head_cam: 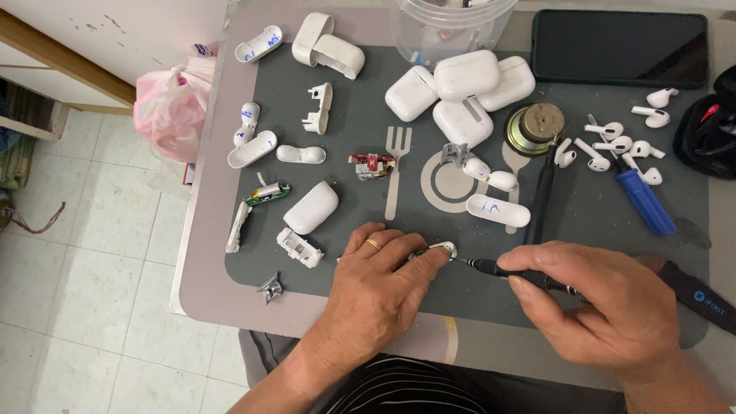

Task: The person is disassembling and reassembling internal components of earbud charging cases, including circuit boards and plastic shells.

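Low in the middle of the frame, the left hand (376, 287) lies flat on the grey mat (583, 215), its fingers closed down on a small white case part (438, 250) with a sliver of green circuit board showing at its edge. The right hand (606, 303), to the lower right, is clamped pen-fashion around a slim black screwdriver (506, 270), whose fine tip meets the right end of that part; the two hands are apart, joined only through the tool. The part looks very light, of hard, smooth plastic, likely to skid or flip under the tip unless pinned from above, and the thin board and its edges look fragile, so the safest hold seems to be on the plastic shell, not the board. Above, in the upper middle, stands a cluster of white charging cases (460, 92), rounded and glossy, in front of a clear plastic tub (448, 27). Several opened shells carry blue handwritten marks: one at the upper left (258, 44) and an oval lid (498, 210) right of centre. A dark phone (619, 47) lies at the upper right, loose white earbuds (621, 146) below it beside a blue lighter (645, 201). A pink plastic bag (172, 103) hangs off the table's left edge.
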